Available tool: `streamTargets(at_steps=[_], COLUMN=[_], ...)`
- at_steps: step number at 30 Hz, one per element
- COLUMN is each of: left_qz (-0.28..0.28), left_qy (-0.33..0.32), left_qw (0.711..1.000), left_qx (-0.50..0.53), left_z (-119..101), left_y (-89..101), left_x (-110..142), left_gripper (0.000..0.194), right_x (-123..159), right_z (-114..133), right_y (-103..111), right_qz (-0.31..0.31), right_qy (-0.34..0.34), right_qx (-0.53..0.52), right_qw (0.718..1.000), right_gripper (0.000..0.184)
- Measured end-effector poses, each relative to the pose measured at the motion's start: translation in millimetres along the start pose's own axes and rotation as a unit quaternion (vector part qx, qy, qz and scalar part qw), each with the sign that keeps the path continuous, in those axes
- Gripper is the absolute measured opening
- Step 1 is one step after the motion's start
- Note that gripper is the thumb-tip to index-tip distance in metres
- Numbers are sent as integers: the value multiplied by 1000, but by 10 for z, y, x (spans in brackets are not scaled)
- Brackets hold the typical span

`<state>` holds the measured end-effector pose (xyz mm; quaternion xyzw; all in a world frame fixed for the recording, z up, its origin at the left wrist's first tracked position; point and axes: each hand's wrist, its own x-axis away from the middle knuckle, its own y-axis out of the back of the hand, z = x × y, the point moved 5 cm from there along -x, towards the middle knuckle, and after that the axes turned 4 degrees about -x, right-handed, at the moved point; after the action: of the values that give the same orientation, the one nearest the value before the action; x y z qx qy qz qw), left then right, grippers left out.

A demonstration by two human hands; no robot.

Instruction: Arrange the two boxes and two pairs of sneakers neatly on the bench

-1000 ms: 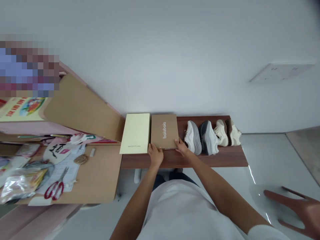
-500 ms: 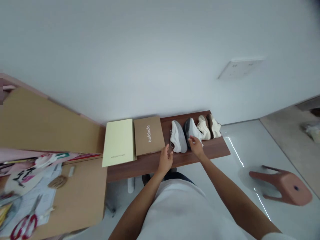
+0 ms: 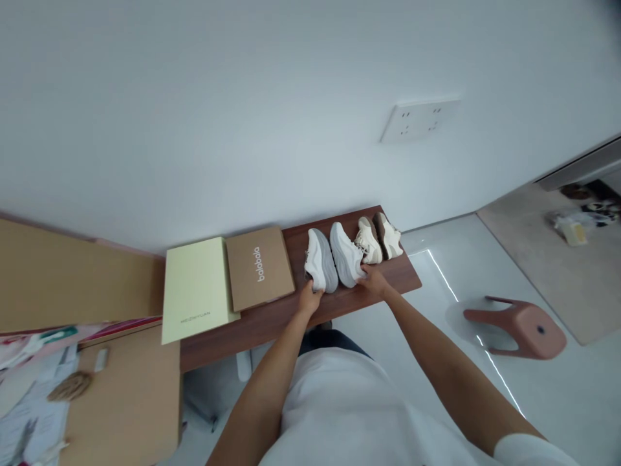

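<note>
A dark wooden bench (image 3: pixel 301 314) runs along the white wall. On it lie a pale yellow box (image 3: pixel 196 288), a brown box (image 3: pixel 259 266) printed "balabala", a pair of white-grey sneakers and a pair of cream sneakers (image 3: pixel 378 237). My left hand (image 3: pixel 309 299) grips the heel of the left white-grey sneaker (image 3: pixel 320 259). My right hand (image 3: pixel 374 279) holds the heel of the right white-grey sneaker (image 3: pixel 345 252). Both hands' fingers are curled around the shoes.
A tan desk (image 3: pixel 121 395) with papers and small items stands at the left, beside the bench. A pink plastic stool (image 3: pixel 519 320) sits on the glossy white floor at the right. A wall socket plate (image 3: pixel 420 120) is above the bench. A beige rug lies far right.
My hands left the brown box and moved right to the white-grey sneakers, closing on their heels. The view swung right, so the desk slid out to the left.
</note>
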<state>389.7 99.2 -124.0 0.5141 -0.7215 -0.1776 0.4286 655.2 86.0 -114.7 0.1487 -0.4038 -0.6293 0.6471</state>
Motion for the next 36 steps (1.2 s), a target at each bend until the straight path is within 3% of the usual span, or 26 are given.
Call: streamTargets(at_steps=[6, 10, 15, 22, 36], left_qz=[-71, -66, -41, -19, -8], left_qy=[-81, -80, -70, -79, -79], left_qw=[993, 988, 975, 962, 962], left_qx=[-42, -113, -208, -261, -260], left_z=[-156, -311, -419, -480, -502], left_y=[267, 335, 329, 317, 299], left_x=[7, 34, 31, -89, -194], left_gripper=[36, 34, 29, 26, 27], right_x=[-64, -74, -68, -141, -190], right_z=[484, 775, 989, 1096, 1103], right_y=[121, 68, -78, -203, -327], right_qz=[-7, 13, 36, 41, 41], right_qy=[59, 86, 98, 87, 38], right_qx=[99, 174, 238, 274, 238], right_qw=[993, 981, 966, 957, 970], right_gripper=[36, 38, 29, 20, 22])
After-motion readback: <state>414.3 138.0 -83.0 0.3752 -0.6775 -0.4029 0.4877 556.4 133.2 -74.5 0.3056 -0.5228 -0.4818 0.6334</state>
